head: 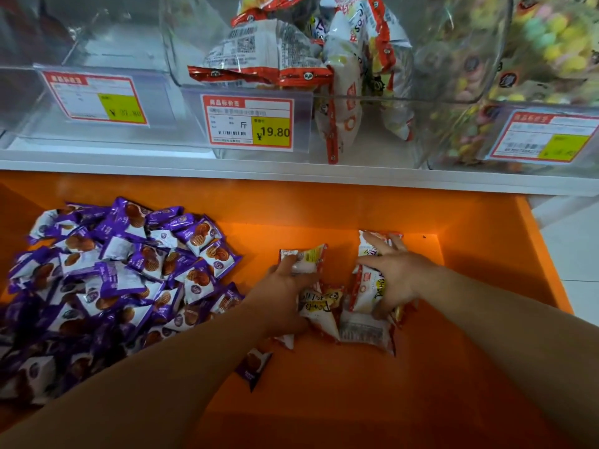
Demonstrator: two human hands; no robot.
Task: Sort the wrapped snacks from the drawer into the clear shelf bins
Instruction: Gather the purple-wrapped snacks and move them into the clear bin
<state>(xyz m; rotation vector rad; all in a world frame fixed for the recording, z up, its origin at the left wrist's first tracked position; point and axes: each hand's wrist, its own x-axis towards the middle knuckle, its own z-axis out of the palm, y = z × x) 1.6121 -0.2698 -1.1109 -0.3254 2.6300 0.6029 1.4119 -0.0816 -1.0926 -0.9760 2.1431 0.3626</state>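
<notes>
Fingers (285, 265) of the left hand (285, 303): bent over a cluster of red-and-white wrapped snack packets (324, 314), thumb tucked in at the near side, gripping several of them. Fingers (393, 244) of the right hand (402, 277): spread and curled down over the right part of the same cluster, thumb closing from the near side, grasping the packets beneath; how many each hand has hold of cannot be told. Orange drawer (356, 215): pulled out below a white shelf edge (194, 166); the cluster lies on its floor right of centre. Heap of purple-and-white wrapped wafer snacks (123, 273): fills the drawer's left part, apart from the red-and-white cluster. Middle clear plastic shelf bin (176, 43): on the shelf above, holding more red-and-white packets of the same kind. Right clear plastic shelf bin (486, 76): pastel-coloured contents, blurred. Left clear plastic shelf bin (32, 92): contents not readable. Red-bordered price label with yellow panel (249, 123): fixed to the middle bin's front; similar labels on both neighbours. Single purple wrapped snack (254, 367): lies alone on the drawer floor beside the left forearm.
</notes>
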